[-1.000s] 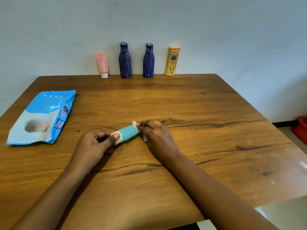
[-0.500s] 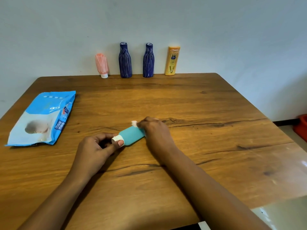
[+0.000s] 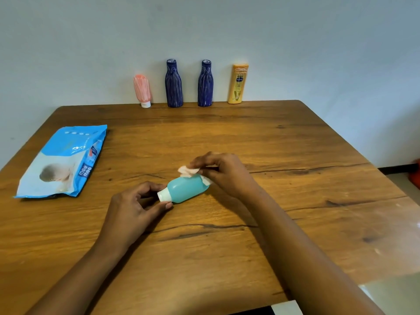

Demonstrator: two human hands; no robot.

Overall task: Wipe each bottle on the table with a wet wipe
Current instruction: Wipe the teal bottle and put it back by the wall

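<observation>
A small teal bottle (image 3: 186, 188) with a white cap lies on its side over the middle of the wooden table (image 3: 250, 137). My left hand (image 3: 134, 208) pinches its cap end between thumb and fingers. My right hand (image 3: 223, 172) holds a crumpled white wet wipe (image 3: 188, 171) against the bottle's far upper end. Along the back edge by the wall stand a pink tube (image 3: 142, 90) on its cap, two dark blue bottles (image 3: 173, 84) (image 3: 205, 84) and a yellow bottle (image 3: 238, 84).
A blue pack of wet wipes (image 3: 62, 162) lies flat at the left of the table. The wall rises right behind the row of bottles. A red object (image 3: 416, 176) sits on the floor past the table's right edge.
The teal bottle has turned so its broad side faces up. My right hand has lifted the wipe from the bottle's end onto its upper edge. My left hand still holds the cap.
</observation>
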